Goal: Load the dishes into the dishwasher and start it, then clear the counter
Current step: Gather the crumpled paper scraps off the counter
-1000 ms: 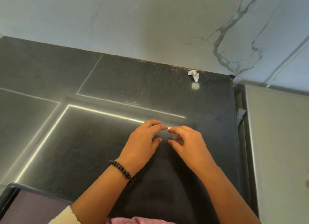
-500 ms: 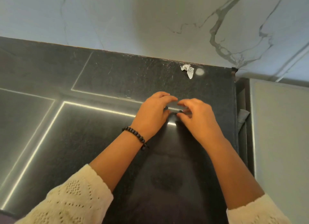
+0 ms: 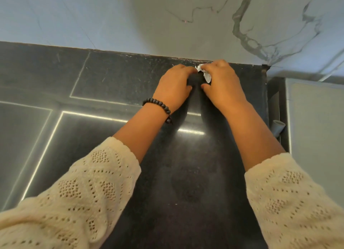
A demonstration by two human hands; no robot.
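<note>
A small crumpled white paper scrap (image 3: 205,75) lies at the back of the black stone counter (image 3: 115,77), close to the marble wall. My right hand (image 3: 221,83) has its fingers curled over the scrap and pinches it. My left hand (image 3: 174,85), with a dark bead bracelet on the wrist, has its curled fingertips right beside the scrap; whether they touch it is hidden. Part of the scrap is covered by my right fingers.
The white marble wall (image 3: 186,21) rises directly behind the counter. A grey appliance or cabinet top (image 3: 316,118) stands to the right across a narrow gap. A pale cylindrical object (image 3: 278,127) sits in that gap.
Both hands have slid from the middle of the counter to its back edge and reached the paper scrap, which my right fingers now cover. The small pale spot beside the scrap is no longer visible.
</note>
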